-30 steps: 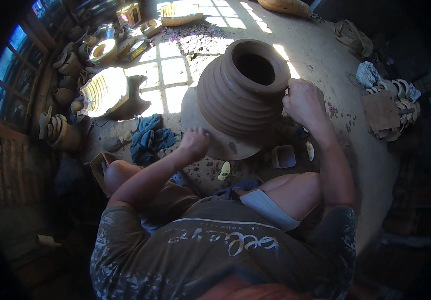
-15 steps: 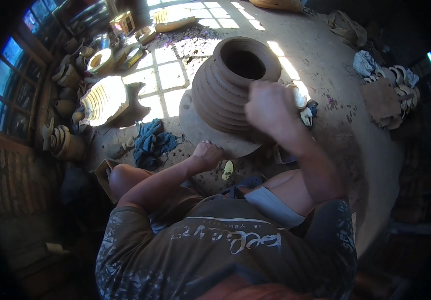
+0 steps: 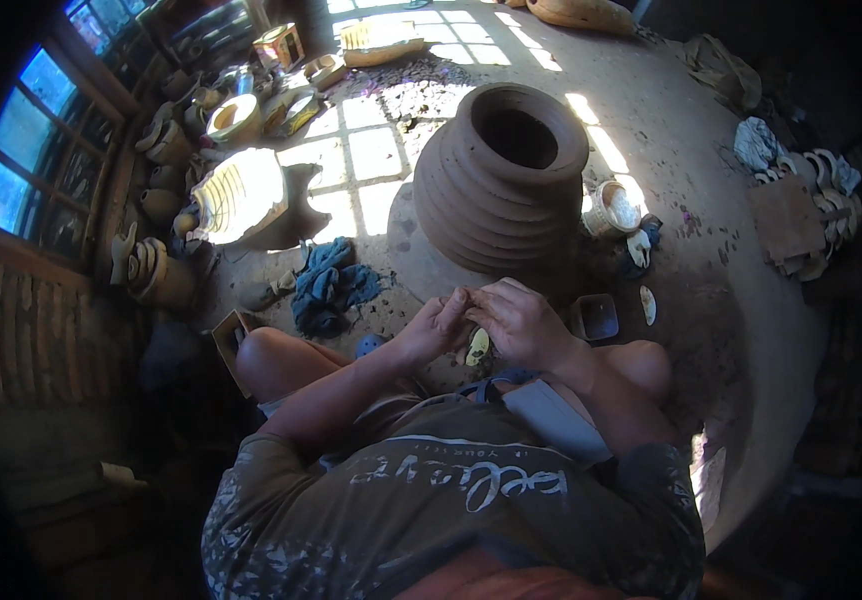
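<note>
In front of me stands a large brown clay pot (image 3: 491,215) with raised rings round its body and a wide dark mouth. It rests on a round flat base (image 3: 401,225). My left hand (image 3: 436,325) and my right hand (image 3: 523,320) meet just below the pot, apart from its wall. Both have closed fingers, the fingertips pressed together; whatever may be pinched between them is too small to make out. Beneath the hands a yellowish oval piece (image 3: 478,347) lies on the floor.
Right of the pot are a small bucket (image 3: 611,212), a square container (image 3: 597,318) and a pale oval piece (image 3: 648,305). A blue cloth (image 3: 329,288) lies to the left. Beyond it sits a sunlit ribbed clay piece (image 3: 241,195). Stacked clay parts (image 3: 826,205) stand far right.
My right hand has left the pot's upper right side and come down to meet the left hand. My left hand has lifted off the base's near edge. The view has shifted slightly.
</note>
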### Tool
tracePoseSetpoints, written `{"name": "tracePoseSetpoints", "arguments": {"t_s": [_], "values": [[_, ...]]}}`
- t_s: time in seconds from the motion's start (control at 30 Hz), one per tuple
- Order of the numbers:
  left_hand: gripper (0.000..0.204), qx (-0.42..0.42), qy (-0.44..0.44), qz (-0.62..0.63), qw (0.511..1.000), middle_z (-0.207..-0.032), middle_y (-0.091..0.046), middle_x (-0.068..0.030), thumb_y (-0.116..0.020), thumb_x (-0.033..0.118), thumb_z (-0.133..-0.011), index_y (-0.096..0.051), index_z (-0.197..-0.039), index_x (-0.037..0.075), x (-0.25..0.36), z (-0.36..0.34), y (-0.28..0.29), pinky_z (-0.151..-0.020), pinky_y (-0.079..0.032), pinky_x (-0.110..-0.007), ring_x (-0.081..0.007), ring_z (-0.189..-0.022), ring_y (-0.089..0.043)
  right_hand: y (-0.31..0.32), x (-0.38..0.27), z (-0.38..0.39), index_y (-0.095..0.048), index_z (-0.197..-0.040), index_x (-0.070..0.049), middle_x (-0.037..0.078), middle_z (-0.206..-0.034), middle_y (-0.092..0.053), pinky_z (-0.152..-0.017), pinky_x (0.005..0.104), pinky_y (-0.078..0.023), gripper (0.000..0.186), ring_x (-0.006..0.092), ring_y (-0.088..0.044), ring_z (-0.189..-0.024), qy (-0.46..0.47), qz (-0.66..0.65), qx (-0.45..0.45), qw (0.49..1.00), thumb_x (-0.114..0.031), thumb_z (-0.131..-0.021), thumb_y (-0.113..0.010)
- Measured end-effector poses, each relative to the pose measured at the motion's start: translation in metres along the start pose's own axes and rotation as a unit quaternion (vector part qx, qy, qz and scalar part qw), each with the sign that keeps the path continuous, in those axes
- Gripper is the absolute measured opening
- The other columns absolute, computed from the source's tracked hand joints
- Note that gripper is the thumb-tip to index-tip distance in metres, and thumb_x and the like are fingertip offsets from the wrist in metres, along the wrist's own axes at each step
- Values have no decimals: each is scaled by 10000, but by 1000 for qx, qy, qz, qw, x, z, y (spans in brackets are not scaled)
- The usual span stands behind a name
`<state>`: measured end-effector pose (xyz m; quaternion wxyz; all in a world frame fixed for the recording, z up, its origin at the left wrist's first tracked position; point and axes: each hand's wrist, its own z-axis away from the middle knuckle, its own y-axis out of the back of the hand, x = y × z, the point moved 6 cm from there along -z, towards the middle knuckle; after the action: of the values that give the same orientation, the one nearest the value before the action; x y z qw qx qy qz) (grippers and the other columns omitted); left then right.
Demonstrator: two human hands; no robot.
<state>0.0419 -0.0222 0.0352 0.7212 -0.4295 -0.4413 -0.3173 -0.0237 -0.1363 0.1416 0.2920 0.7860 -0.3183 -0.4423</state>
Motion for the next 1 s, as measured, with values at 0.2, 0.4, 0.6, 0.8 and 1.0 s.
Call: {"name": "tracePoseSetpoints", "arguments": {"t_s": [0.2,0.4,0.6,0.8,1.0], "values": [[667,39,89,99,990,-699,-495,-20,-332,652,-1086,-597,-1011,45,-4,0,-5,-601,-478,-291,-137,-590,-517,-1,-1,14,-698,-1120,23,142,-1001,-662,-816,412,-547,250,325,-645,-922,16,40,-28,999,-39,-878,-709],[572,-18,-2,-67,998,-799,-597,-56,-396,569,-1106,-581,-1021,34,19,-1,-5,-652,-522,-303,-146,-723,-641,-1,9,18,-701,-1025,12,162,-963,-675,-779,438,-557,156,355,-667,-885,-41,25,54,997,-3,-870,-705],[410,148,-14,-435,888,-932,-680,-146,-501,373,-1093,-623,-1123,-17,18,-28,79,-825,-553,-430,-298,-939,-702,35,24,22,-727,-1027,20,151,-1008,-720,-819,371,-577,115,316,-717,-900,-187,21,204,961,-48,-935,-724],[382,57,55,-749,658,-1226,-656,-292,-538,201,-962,-653,-1242,-32,-60,-61,101,-1075,-462,-520,-435,-1217,-612,69,5,-28,-752,-958,-19,117,-969,-717,-781,405,-554,104,309,-691,-872,-51,166,255,951,-60,-868,-783],[369,-47,149,-769,620,-1296,-665,-276,-551,226,-955,-716,-1210,17,-54,-65,48,-1049,-454,-565,-433,-1300,-585,68,-5,-87,-746,-906,-114,22,-913,-677,-821,377,-463,126,242,-645,-869,65,309,253,915,-107,-796,-807]]}}
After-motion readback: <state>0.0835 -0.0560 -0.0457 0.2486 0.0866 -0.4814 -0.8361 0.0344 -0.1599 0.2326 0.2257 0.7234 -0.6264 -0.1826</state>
